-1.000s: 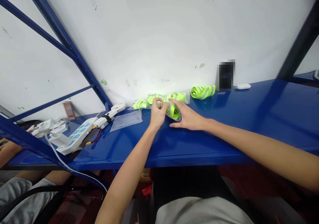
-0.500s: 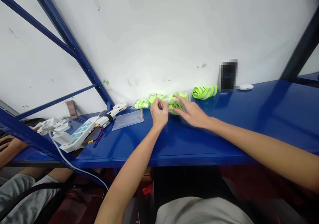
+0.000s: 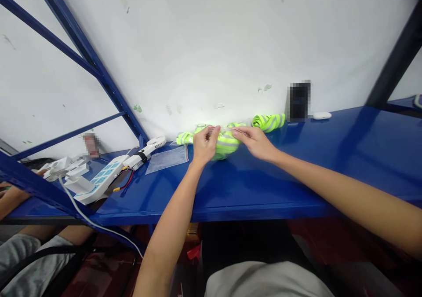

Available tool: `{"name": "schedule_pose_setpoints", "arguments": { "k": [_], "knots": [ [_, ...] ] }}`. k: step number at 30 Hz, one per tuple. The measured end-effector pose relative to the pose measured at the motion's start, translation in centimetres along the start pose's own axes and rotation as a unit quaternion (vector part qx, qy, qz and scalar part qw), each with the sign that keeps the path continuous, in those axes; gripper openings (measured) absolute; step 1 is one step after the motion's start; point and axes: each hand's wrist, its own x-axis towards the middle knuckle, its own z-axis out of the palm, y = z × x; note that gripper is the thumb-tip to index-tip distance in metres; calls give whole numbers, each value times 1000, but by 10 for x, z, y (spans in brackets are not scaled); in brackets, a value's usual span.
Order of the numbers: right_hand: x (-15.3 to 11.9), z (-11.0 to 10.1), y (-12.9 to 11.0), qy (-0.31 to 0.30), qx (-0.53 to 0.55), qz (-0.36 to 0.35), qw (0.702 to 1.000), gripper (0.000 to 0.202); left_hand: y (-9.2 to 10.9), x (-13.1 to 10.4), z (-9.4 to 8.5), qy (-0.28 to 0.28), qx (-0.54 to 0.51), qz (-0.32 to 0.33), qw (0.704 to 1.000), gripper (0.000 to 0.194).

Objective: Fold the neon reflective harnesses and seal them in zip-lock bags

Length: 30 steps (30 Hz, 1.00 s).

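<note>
My left hand [image 3: 205, 146] and my right hand [image 3: 256, 142] both pinch the top edge of a clear plastic bag [image 3: 227, 134], one at each side of its mouth. Inside the bag sits a folded neon-yellow reflective vest [image 3: 227, 147] with grey stripes. Behind my hands, more bagged neon-yellow bundles [image 3: 184, 138] lie along the wall, partly hidden. A rolled neon-yellow vest [image 3: 268, 122] without a visible bag rests to the right of my right hand. Left of my left hand, a flat clear bag [image 3: 167, 159] lies on the blue table [image 3: 263, 187].
A white power strip [image 3: 103, 178], a small white fan [image 3: 154, 144] and a red-black cable [image 3: 127, 182] lie on the left. A blurred dark object [image 3: 298, 101] and a white case [image 3: 321, 115] stand right. Past the blue frame post [image 3: 99, 68], another person's arm [image 3: 16, 198] shows.
My right hand has gone from spread fingers over the bag to a pinch on its edge. The bagged vest is now held with its mouth edge up between both hands.
</note>
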Motion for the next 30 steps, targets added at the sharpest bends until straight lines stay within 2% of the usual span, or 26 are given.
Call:
{"name": "schedule_pose_setpoints", "arguments": {
  "k": [3,6,9,13,17,21,25,28,30],
  "knots": [
    [2,-1,-3,61,-16,-14,998,40,1,6,-1,36,-4,14,999,38],
    [3,-2,-8,38,29,-3,999,41,6,17,-4,32,-55,17,998,33],
    [2,0,-11,-13,114,39,993,43,12,27,-5,-5,-59,9,998,39],
    [0,6,-10,-35,247,133,959,39,15,31,-6,-49,-35,-2,998,49],
    [0,13,-8,-23,275,191,942,41,12,30,-8,-68,-67,-5,995,38],
    [0,16,-7,-15,310,207,928,35,12,34,-10,-133,-55,-6,990,29],
    [0,18,-4,0,316,216,924,36,14,37,-6,-176,-18,6,984,33],
    [-3,20,-2,2,262,207,943,38,8,37,-1,-162,29,-1,986,41],
    [-5,20,1,-18,199,198,960,38,0,34,1,-152,64,-3,986,46]
  ]
}}
